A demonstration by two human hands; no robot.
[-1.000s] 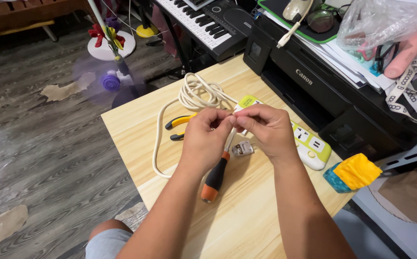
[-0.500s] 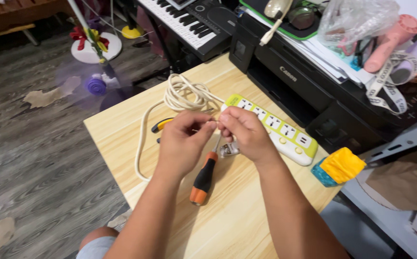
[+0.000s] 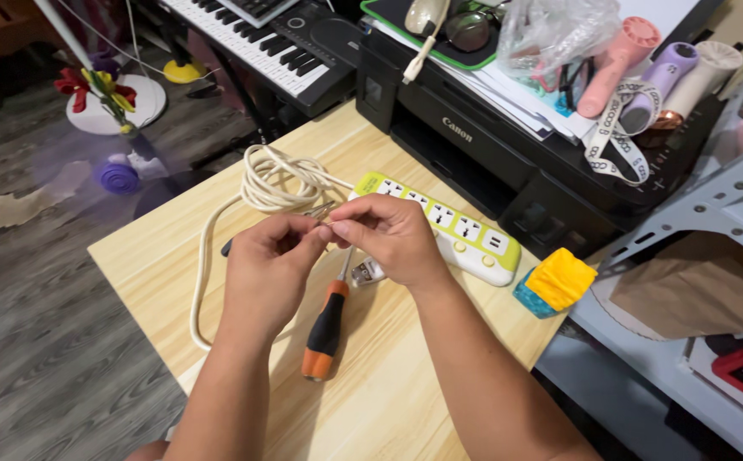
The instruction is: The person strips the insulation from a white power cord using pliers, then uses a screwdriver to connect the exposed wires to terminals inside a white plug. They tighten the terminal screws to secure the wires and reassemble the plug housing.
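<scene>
Cable end [image 3: 320, 211] pinched between left hand [image 3: 269, 269] and right hand [image 3: 389, 239], both closed on it above the table [image 3: 158, 282], over a screwdriver [image 3: 327, 320] and a loose plug part [image 3: 367, 271]. Could slip from the fingertips if tugged against the coil [image 3: 277, 179]. Power strip [image 3: 440, 226] close right; bare wood toward the near edge.

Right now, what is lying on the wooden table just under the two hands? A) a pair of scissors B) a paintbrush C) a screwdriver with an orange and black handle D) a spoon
C: a screwdriver with an orange and black handle lies on the wooden table, just below the left hand and the right hand.
</scene>
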